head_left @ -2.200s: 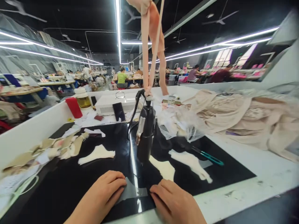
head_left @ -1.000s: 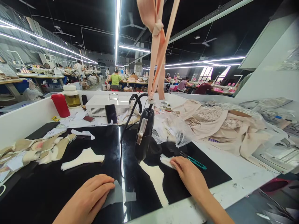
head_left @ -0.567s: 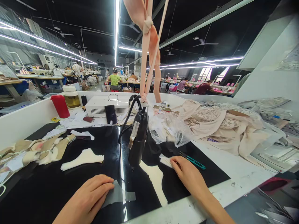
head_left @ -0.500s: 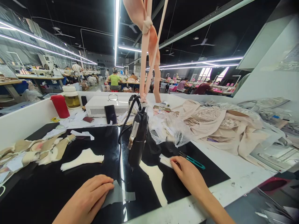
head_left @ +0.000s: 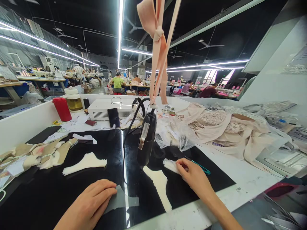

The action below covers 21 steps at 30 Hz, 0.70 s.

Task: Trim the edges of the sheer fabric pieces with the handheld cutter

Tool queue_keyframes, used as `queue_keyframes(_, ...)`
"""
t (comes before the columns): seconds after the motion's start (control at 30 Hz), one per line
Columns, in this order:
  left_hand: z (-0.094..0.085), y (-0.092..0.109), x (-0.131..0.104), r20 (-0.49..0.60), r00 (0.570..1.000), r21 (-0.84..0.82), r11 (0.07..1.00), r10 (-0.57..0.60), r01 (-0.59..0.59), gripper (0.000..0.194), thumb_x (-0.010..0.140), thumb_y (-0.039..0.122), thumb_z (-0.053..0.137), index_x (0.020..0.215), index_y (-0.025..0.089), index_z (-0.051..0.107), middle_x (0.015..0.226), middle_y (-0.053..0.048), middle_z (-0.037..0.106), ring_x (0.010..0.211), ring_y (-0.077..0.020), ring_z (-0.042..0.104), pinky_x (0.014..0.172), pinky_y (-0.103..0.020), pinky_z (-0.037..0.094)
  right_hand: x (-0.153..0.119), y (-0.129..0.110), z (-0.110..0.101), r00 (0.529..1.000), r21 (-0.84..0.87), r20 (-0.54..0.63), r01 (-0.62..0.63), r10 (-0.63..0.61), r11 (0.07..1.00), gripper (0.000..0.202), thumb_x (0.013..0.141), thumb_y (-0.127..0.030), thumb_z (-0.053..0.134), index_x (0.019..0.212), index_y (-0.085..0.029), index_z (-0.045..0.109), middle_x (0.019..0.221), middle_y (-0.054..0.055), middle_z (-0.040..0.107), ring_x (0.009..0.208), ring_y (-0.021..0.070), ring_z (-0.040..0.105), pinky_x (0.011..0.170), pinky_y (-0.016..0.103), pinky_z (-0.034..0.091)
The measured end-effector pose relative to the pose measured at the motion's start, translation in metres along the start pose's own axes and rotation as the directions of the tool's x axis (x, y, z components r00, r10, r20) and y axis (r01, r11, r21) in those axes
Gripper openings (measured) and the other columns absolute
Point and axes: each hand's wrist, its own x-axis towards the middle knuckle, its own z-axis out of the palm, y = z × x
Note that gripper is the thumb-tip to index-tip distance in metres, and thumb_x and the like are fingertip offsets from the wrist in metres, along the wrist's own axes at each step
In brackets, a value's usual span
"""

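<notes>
My left hand (head_left: 92, 199) lies flat on the black tabletop, its fingertips on a grey sheer cut piece (head_left: 127, 200). With thumb and index finger, my right hand (head_left: 192, 175) pinches the end of a small white stack of thin fabric pieces (head_left: 169, 164). Between my hands, a black handheld tool (head_left: 146, 140) with a metal lever hangs from knotted peach straps (head_left: 158, 57). Its lower end is close to a cream curved cut piece (head_left: 158, 185). Partly behind my right hand are teal thread snips (head_left: 203, 169).
Another cream cut piece (head_left: 86, 163) lies at left, near bundled beige pieces (head_left: 45, 153). At the back stand a white vented box (head_left: 100, 108), a phone (head_left: 113, 117), a red cup (head_left: 61, 109) and a jar (head_left: 73, 100). Beige garments (head_left: 216, 124) and a plastic bag (head_left: 177, 134) fill the right.
The hanging tool and its straps have swung to the right. My right hand has shifted slightly, fingers more bent at the white stack. The left hand stays in place.
</notes>
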Motion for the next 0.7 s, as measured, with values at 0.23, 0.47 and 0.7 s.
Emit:
queue_keyframes(0.23, -0.004, 0.004, 0.004, -0.021, 1.0, -0.021, 1.0, -0.018, 0.018, 0.024, 0.104, 0.036, 0.055, 0.117, 0.034, 0.075, 0.122, 0.001, 0.076, 0.108, -0.0182, 0.075, 0.097, -0.025, 0.061, 0.006, 0.025, -0.017, 0.944, 0.23, -0.313, -0.033, 0.106, 0.973, 0.024, 0.105, -0.039, 0.06, 0.105, -0.016, 0.068, 0.095, 0.002, 0.071, 0.081, 0.0172, 0.07, 0.078, 0.036, 0.059)
queue_keyframes(0.47, -0.005, 0.004, 0.006, 0.0, 0.999, -0.064, 0.997, -0.043, 0.043, 0.023, 0.103, 0.036, 0.057, 0.117, 0.035, 0.075, 0.123, 0.002, 0.075, 0.109, -0.0182, 0.075, 0.098, -0.024, 0.06, 0.014, 0.031, -0.024, 0.823, 0.416, -0.52, 0.008, 0.23, 0.91, 0.032, 0.105, -0.045, 0.058, 0.117, -0.016, 0.065, 0.101, 0.004, 0.07, 0.079, 0.0166, 0.068, 0.073, 0.035, 0.058)
queue_keyframes(0.7, -0.008, 0.003, 0.007, -0.014, 0.999, -0.048, 0.998, -0.032, 0.031, 0.023, 0.103, 0.036, 0.058, 0.118, 0.036, 0.074, 0.123, 0.003, 0.075, 0.109, -0.0176, 0.075, 0.1, -0.025, 0.059, 0.01, 0.007, -0.027, 0.875, 0.574, -0.433, 0.083, 0.216, 0.815, 0.037, 0.103, -0.056, 0.053, 0.108, -0.02, 0.058, 0.075, -0.005, 0.057, 0.054, 0.0105, 0.051, 0.052, 0.025, 0.046)
